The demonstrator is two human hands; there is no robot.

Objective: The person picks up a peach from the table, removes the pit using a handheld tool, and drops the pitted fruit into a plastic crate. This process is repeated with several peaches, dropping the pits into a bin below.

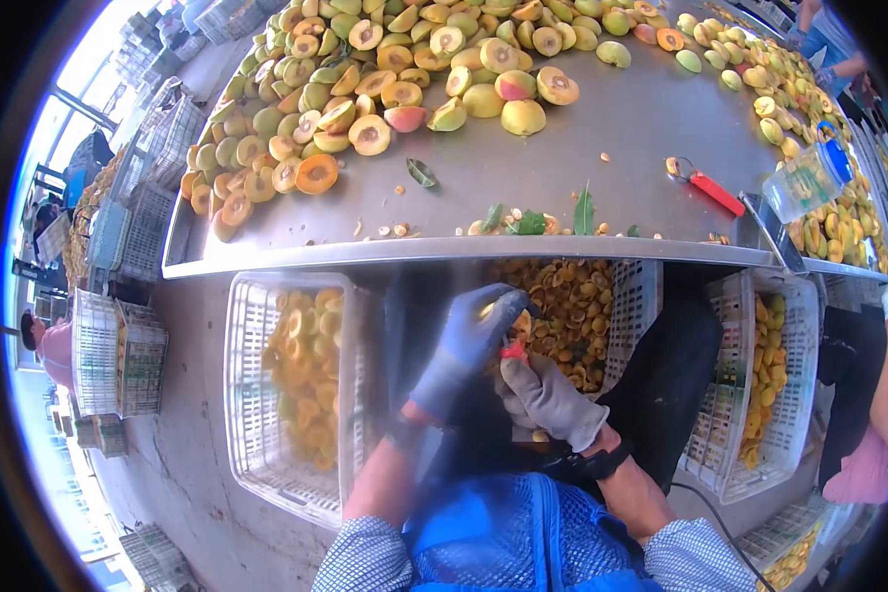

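My left hand (471, 326), in a blue-grey glove, is closed round a peach half (524, 324), mostly hidden by the fingers. In a grey glove, my right hand (551, 397) grips a small red-handled tool (512, 350); its working end is hidden against the fruit. Both hands meet in front of my lap, above a crate (633, 301) of cut peach pieces (572, 296). Many peach halves (370, 133), some with their stones showing, are heaped on the metal table (523, 178) beyond. A similar red-handled pitting tool (710, 190) lies there.
White crates of peach pieces stand at left (343, 395) and right (730, 385) below the table edge (464, 249). A blue-lidded jar (809, 183), leaves (583, 211) and loose scraps are on the table. Another person (873, 395) is at far right, with stacked crates (118, 355) at left.
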